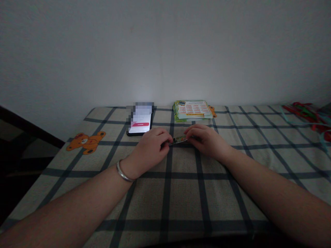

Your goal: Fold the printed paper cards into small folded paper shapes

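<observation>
"What do our left fingers point(165, 134) and right fingers point(192, 129) hold?"
"Both pinch a small printed card point(180, 139) between them."
"And nearby?"
"Lit phone point(140, 124) beyond the left, stacked sheets point(196, 109) beyond the right."

phone point(141, 120): top, left side pixelated | apparent card point(181, 138): ends hidden, print unreadable | coloured tangle point(307, 115): cut off right

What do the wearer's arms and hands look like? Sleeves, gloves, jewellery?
Left hand and right hand: both ungloved. No sleeves show on either forearm. A plain, silver-coloured, rounded bangle circles the left wrist; the right wrist has nothing on it. No cables or markings visible.
</observation>
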`<state>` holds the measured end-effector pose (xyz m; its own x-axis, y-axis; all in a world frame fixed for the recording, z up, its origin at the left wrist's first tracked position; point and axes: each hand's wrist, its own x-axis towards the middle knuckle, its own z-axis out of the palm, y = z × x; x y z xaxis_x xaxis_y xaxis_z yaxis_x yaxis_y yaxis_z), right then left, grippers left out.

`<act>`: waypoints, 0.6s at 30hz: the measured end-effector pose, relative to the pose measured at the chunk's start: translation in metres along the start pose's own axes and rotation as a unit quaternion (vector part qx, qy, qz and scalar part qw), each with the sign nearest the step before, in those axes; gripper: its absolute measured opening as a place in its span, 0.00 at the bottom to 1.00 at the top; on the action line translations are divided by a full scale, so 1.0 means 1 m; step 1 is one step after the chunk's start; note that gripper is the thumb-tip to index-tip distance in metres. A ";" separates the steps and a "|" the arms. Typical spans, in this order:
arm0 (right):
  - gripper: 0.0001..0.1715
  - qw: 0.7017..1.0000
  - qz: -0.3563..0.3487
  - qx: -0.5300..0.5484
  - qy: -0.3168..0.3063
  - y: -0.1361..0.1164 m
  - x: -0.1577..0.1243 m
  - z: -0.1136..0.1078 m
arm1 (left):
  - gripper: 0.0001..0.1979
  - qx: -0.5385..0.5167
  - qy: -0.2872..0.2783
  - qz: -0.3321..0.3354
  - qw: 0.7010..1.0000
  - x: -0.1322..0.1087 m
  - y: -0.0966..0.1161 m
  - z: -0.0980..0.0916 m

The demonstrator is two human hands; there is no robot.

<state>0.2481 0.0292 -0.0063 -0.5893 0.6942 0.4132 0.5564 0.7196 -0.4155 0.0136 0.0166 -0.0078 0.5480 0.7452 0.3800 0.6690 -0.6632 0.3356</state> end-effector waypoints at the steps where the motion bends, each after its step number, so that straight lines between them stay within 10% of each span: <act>1: 0.06 1.000 -0.004 0.001 0.000 0.000 0.000 0.000 | 0.09 0.003 0.001 -0.002 1.000 0.000 0.000 0.000; 18: 0.06 1.000 0.021 -0.008 0.002 -0.003 0.000 0.000 | 0.03 0.055 -0.009 0.018 0.998 -0.001 0.005 -0.002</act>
<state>0.2466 0.0268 -0.0051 -0.5622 0.7243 0.3991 0.5903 0.6895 -0.4196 0.0153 0.0121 -0.0043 0.5811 0.7228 0.3741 0.6993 -0.6785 0.2249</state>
